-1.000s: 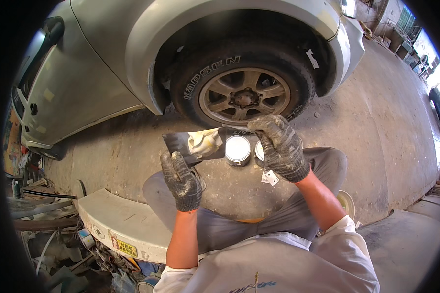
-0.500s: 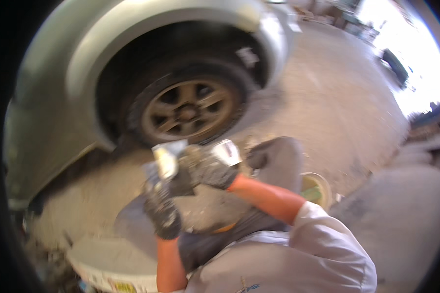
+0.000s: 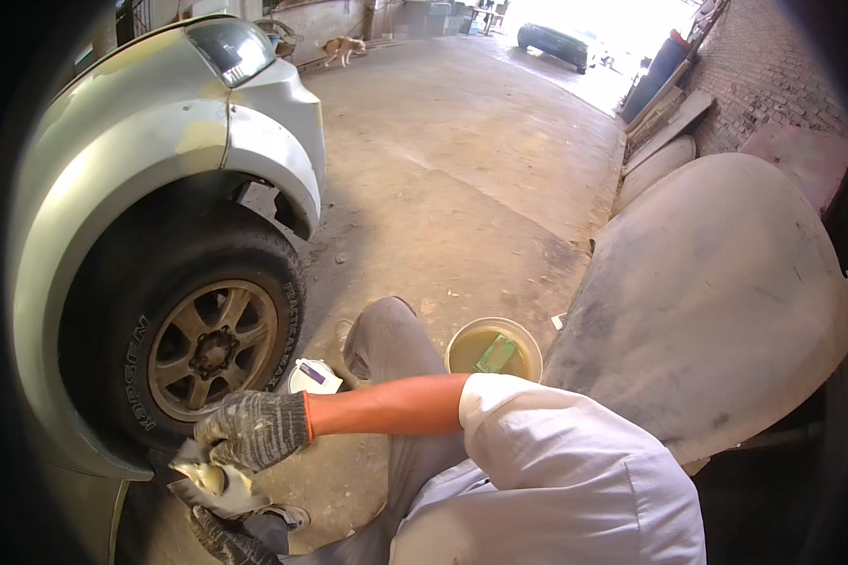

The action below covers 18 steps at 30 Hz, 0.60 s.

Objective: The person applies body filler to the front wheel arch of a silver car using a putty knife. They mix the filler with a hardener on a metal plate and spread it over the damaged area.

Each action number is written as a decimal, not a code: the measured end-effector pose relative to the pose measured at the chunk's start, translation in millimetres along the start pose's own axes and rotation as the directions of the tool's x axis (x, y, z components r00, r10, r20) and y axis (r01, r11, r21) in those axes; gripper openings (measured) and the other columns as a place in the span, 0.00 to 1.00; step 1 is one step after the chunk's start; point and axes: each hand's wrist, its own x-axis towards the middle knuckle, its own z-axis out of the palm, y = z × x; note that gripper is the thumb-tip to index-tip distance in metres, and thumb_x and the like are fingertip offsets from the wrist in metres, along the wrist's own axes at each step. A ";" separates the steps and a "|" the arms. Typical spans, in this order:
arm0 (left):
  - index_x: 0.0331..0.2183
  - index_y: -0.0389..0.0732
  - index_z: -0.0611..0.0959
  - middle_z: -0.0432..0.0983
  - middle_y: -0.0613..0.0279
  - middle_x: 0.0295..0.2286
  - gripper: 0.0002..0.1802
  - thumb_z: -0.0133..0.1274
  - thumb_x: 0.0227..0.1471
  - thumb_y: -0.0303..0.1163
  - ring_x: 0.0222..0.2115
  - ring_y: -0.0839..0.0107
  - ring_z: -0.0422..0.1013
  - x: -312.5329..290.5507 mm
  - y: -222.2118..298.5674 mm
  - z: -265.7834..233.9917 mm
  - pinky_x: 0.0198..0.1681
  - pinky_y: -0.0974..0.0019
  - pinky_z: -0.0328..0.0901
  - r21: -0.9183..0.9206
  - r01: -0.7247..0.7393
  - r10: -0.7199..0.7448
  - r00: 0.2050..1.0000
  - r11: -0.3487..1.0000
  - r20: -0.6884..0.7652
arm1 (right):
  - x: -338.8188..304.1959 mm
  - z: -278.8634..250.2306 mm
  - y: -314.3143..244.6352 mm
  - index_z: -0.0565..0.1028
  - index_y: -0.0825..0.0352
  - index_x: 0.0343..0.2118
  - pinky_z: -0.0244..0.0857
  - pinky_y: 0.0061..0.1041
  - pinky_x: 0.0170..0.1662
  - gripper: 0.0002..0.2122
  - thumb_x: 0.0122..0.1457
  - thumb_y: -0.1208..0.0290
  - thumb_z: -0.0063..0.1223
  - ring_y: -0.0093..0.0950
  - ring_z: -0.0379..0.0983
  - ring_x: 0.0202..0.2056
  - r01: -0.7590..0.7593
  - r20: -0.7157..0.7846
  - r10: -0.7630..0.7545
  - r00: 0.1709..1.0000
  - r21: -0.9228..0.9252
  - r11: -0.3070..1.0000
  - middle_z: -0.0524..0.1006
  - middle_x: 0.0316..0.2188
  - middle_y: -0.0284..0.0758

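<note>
The right hand (image 3: pixel 257 431), gloved, has its fingers curled at the upper edge of a grey sheet (image 3: pixel 242 495); I cannot tell what they grip. The left hand (image 3: pixel 226 539), also gloved, grasps the sheet's lower edge. The silver vehicle (image 3: pixel 122 155) stands at left, its wheel (image 3: pixel 214 353) just beyond the hands. A dull grey panel (image 3: pixel 697 301) occupies the right. Between them, a bucket (image 3: pixel 536 354) contains liquid and a green block (image 3: pixel 497 354). A white-lidded can (image 3: pixel 302 379) sits near the tyre. The sheet, at lower left, carries pale yellow paste (image 3: pixel 209 478). Compared with one second ago, I record the view swung rightward, the hands lower left, and the bucket's interior now exposed.
</note>
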 end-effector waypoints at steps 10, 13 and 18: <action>0.51 0.28 0.73 0.69 0.43 0.49 0.27 0.46 0.62 0.44 0.48 0.53 0.68 -35.8 24.0 89.8 0.51 0.56 0.65 0.533 -0.482 0.480 0.863 0.695 0.154 | -17.2 1.7 -6.4 0.76 0.62 0.36 0.66 0.38 0.37 0.12 0.49 0.65 0.51 0.39 0.73 0.36 0.300 -0.111 -0.438 0.892 -0.579 0.758 0.75 0.33 0.38; 0.50 0.27 0.73 0.70 0.40 0.48 0.27 0.45 0.63 0.44 0.47 0.50 0.68 -40.6 24.1 80.1 0.51 0.54 0.65 0.579 -0.531 0.540 0.823 0.619 0.176 | -21.4 21.5 -5.6 0.76 0.60 0.39 0.65 0.38 0.43 0.14 0.50 0.63 0.50 0.35 0.70 0.42 0.266 0.006 -0.483 0.876 -0.841 0.472 0.73 0.38 0.33; 0.49 0.24 0.73 0.71 0.35 0.46 0.28 0.42 0.64 0.44 0.45 0.45 0.68 -25.3 40.2 63.8 0.50 0.50 0.65 0.625 -0.564 0.591 0.783 0.540 0.196 | -17.5 30.4 4.0 0.77 0.58 0.37 0.62 0.38 0.44 0.12 0.50 0.66 0.49 0.35 0.69 0.40 0.318 -0.052 -0.502 0.863 -0.716 0.621 0.74 0.34 0.33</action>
